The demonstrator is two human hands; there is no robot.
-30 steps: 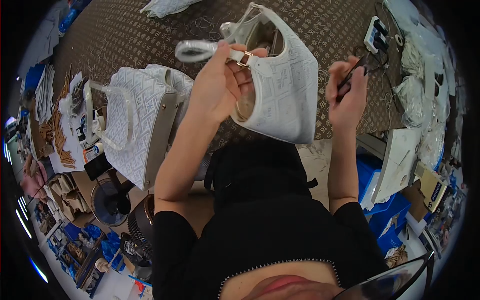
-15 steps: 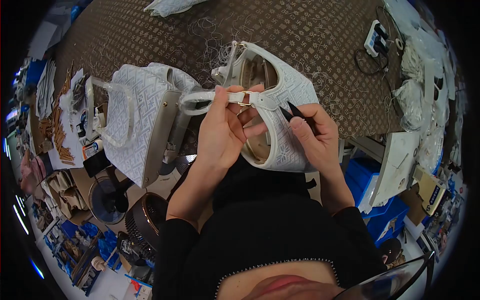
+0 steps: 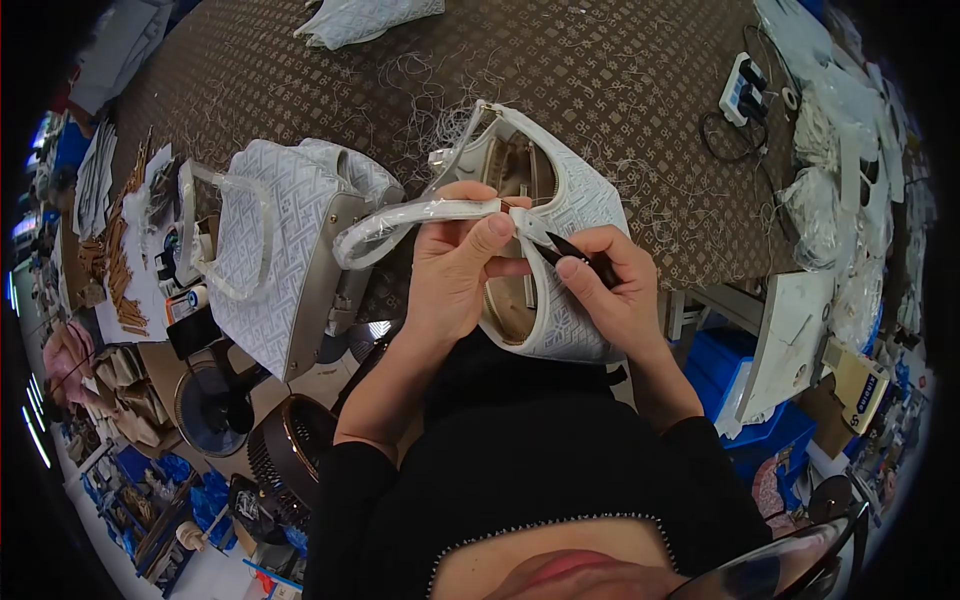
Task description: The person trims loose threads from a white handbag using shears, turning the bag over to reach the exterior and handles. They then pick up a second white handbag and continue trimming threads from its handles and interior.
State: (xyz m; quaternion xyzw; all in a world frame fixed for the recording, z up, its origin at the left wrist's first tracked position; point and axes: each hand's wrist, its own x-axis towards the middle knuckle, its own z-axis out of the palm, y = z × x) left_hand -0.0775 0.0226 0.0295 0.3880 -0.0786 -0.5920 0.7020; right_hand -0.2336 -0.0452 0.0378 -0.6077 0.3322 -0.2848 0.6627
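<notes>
Work table (image 3: 620, 70) covered in brown patterned cloth, littered with loose thread clippings (image 3: 420, 75). On it: a white patterned handbag (image 3: 285, 250), a folded white fabric piece (image 3: 365, 18), a white power strip (image 3: 742, 88), and bagged white parts (image 3: 830, 190) along the right edge.

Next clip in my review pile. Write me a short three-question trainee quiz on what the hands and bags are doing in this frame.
1. True or false: the left hand pinches the plastic-wrapped strap of the white handbag.
2. What does the right hand hold? A) a roll of tape B) a small dark pointed tool C) a phone
3. Fill in: a second patterned bag sits on the brown table on the person's ____ side.

Key
1. True; thumb and fingers close on the strap near its attachment.
2. B; its tip points at the strap end.
3. Left.
</notes>
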